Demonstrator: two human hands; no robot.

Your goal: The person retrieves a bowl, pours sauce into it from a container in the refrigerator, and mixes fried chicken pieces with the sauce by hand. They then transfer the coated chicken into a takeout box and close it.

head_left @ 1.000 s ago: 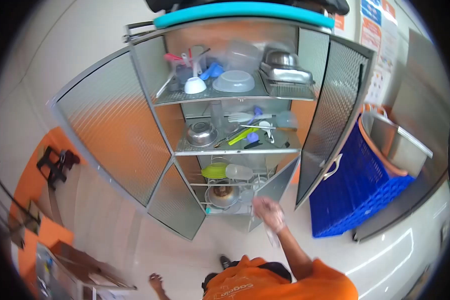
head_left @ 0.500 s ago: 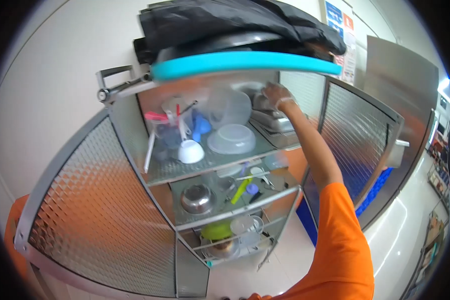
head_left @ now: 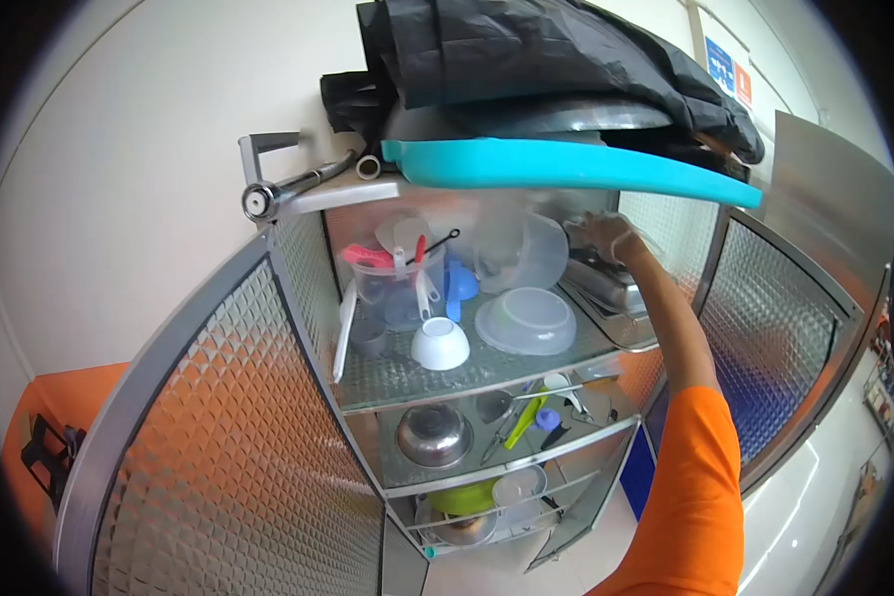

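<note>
My right hand (head_left: 604,236), in what looks like a clear plastic glove, reaches into the right side of the cabinet's top shelf. Its fingers look stretched out over a group of metal pans (head_left: 616,293); whether they touch the metal is hard to see. A large translucent tub (head_left: 534,253) stands on its side just left of the hand. In front of the tub lies an upturned translucent bowl (head_left: 526,320). Farther left are a white bowl (head_left: 440,344), blue scoops (head_left: 457,288) and a clear container (head_left: 397,293) filled with utensils. My left hand is out of view.
Textured glass doors stand open, the left door (head_left: 238,427) and the right door (head_left: 780,348). A turquoise tray (head_left: 566,167) and black plastic sheeting (head_left: 546,60) overhang the cabinet top. Lower down sit a steel bowl (head_left: 435,435), a lime-green utensil (head_left: 524,422) and a green bowl (head_left: 464,498).
The view has shifted, so the cabinet appears lower and farther right. My right hand stays over the metal pans at the back right of the top shelf.
</note>
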